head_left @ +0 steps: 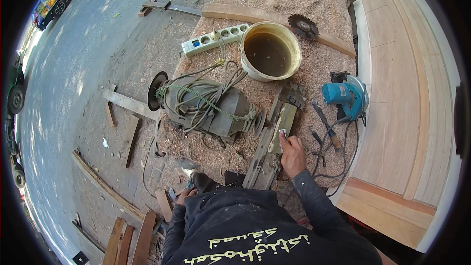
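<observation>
My right hand (293,157) is closed, its fingertips on a small pale flat piece (282,131) too small to name. The hand rests on a narrow greyish wooden block (286,118), which lies along a worn, dusty rail-like bench part (265,159). Low at my left side, my left hand (186,196) is beside my leg, with its fingers mostly hidden. Left of the rail stands a grinder-like motor (211,108) with a disc at each end and a coiled cable (196,95) over it. Beyond the rail sits a white bucket (247,64) holding brownish liquid.
A blue circular saw (343,93) and a wooden-handled chisel (335,140) lie to the right, beside a wooden door panel (392,93). A power strip (214,39), a toothed saw blade (303,27) and a long plank (245,13) lie farther off. Wood offcuts (130,140) lie left.
</observation>
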`<state>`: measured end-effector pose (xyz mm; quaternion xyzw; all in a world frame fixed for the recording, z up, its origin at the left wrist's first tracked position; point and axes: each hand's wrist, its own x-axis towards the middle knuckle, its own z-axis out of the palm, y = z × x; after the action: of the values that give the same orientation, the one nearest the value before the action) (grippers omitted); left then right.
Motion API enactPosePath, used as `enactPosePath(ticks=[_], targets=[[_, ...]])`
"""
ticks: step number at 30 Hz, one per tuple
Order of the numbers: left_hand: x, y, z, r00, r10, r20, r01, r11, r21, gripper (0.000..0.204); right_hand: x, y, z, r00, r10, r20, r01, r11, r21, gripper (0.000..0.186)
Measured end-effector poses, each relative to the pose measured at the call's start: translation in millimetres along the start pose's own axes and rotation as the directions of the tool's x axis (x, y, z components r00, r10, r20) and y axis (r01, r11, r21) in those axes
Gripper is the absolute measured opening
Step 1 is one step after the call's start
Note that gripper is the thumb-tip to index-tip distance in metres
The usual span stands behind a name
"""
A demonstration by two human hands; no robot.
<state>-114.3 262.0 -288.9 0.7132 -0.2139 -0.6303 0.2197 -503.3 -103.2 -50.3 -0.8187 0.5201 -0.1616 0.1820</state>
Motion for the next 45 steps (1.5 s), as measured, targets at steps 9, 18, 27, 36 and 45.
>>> enactPosePath(ticks=[9,18,27,36,45], targets=[[2,24,2,0.997,-0.056,0.046,0.055,0.998,0.018,0.055,12,21,0,0.999,-0.044,-0.024,0.042,0.996,-0.076,0.043],[14,44,-2,0.986,-0.055,0.155,0.06,0.998,-0.026,0.058,99,29,-31,0.994,-0.037,-0.106,0.014,0.978,-0.21,0.046],[34,31,-12,0.958,0.269,0.1,-0.284,0.842,0.458,0.055,70,39,-6,0.992,0.03,-0.124,-0.057,0.974,-0.217,0.051],[14,-41,-12,0.964,0.254,0.084,-0.261,0.961,0.087,0.055,3,-10,8,0.998,0.049,-0.038,-0.053,0.99,-0.132,0.042],[-2,-24,-19,0.994,0.08,0.069,-0.093,0.974,0.209,0.051,-19,-10,7,1.0,-0.017,-0.007,0.016,0.992,-0.122,0.054]])
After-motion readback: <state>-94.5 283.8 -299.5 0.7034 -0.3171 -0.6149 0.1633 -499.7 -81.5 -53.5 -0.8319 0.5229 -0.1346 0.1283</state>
